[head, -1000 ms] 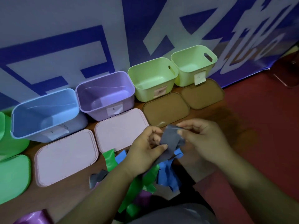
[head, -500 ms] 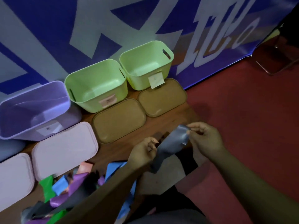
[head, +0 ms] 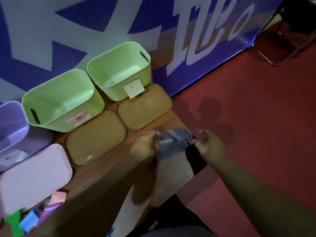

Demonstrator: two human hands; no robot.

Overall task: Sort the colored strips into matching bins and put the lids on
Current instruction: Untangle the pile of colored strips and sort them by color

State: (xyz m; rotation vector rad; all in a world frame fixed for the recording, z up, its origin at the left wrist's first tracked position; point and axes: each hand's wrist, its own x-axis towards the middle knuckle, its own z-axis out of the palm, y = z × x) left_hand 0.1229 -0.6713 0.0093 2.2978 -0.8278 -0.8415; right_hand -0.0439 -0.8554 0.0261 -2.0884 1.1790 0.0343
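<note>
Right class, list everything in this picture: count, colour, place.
green bins: two, light green, back row.
purple bin: one, purple, left edge.
brown lids: two, tan, before green bins.
pink lid: one, pale pink, before purple bin.
loose strips: several, mixed colours, bottom left.
grey strip: one, grey, held up, centre.
table: one, brown wood, under bins and lids.
banner: one, blue and white, behind.
floor: red, right.
left hand: pinches strip's left end.
right hand: holds its right end.

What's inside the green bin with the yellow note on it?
Nothing shows inside the green bin, only its bare floor. Its near wall, behind the yellow note, hides the front strip of floor.
</note>
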